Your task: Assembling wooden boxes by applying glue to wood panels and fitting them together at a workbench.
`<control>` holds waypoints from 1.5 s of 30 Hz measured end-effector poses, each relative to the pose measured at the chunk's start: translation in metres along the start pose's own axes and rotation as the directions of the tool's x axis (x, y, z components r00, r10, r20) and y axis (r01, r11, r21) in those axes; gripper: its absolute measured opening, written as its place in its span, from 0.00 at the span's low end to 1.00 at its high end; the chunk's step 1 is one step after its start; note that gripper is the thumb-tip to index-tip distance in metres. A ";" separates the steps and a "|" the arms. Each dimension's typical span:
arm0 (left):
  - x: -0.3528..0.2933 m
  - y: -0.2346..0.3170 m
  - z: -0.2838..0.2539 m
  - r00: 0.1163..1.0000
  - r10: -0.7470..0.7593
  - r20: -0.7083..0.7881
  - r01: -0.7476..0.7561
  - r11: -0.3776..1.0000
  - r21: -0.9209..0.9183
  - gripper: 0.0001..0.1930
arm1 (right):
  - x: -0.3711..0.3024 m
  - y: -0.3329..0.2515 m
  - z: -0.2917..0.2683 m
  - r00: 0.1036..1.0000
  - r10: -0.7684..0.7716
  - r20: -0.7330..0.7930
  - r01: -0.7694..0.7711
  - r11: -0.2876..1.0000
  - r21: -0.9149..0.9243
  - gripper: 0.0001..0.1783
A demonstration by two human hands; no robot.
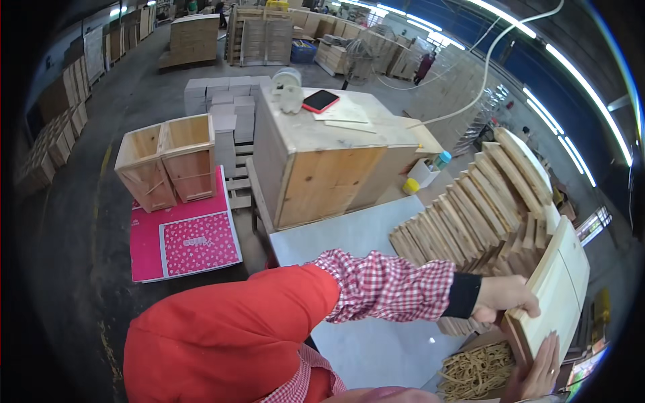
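Observation:
At the right, a pale wooden panel point(559, 285) with a groove across its face is tilted up between my hands. My left hand point(500, 297), its arm reaching across in a checked sleeve with a dark cuff, is closed over the panel's near-left edge. My right hand point(541, 369) grips the lower end, fingers laid along the face; its thumb side is partly hidden. Beside the panel stand leaning rows of wooden boards point(463, 209). Below it lies a heap of tan, string-like bands point(476, 371), next to the pale tabletop point(376, 349).
A large wooden box point(329, 181) stands ahead, with a red-edged phone point(320, 101), papers and a white spool point(287, 87) on top. Two open wooden boxes point(166, 161) sit on pink printed sheets point(198, 245) at left. A white hose point(489, 64) hangs overhead. Another person point(425, 68) stands far back.

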State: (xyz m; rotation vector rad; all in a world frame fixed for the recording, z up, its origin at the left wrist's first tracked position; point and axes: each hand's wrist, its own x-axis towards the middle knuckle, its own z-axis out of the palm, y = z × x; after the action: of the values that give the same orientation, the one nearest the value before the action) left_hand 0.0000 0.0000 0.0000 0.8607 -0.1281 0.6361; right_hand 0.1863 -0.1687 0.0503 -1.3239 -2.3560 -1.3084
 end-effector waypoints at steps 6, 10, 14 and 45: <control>-0.141 -0.084 -0.029 0.996 0.089 -0.003 -0.088 0.986 0.141 0.37 | -0.059 -0.150 -0.005 1.000 0.022 0.007 -0.023 0.984 0.175 0.29; -0.239 -0.130 -0.059 0.987 0.004 -0.160 0.021 0.988 0.156 0.31 | -0.078 -0.250 0.007 0.978 0.118 0.169 -0.168 0.932 0.321 0.31; -0.315 -0.178 -0.114 0.960 -0.109 -0.259 0.085 0.991 -0.103 0.19 | -0.113 -0.318 0.040 0.935 0.069 0.349 -0.260 0.804 0.535 0.42; -0.387 -0.282 -0.128 0.608 -0.487 -0.627 0.137 0.842 -0.522 0.19 | -0.084 -0.274 0.396 0.715 0.322 0.621 -0.647 0.641 0.413 0.28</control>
State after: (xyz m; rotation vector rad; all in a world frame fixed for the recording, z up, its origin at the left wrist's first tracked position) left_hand -0.1714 -0.2223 -0.4087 0.1221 0.6228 0.5402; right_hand 0.1401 0.0084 -0.4028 -2.0105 -2.0842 0.0103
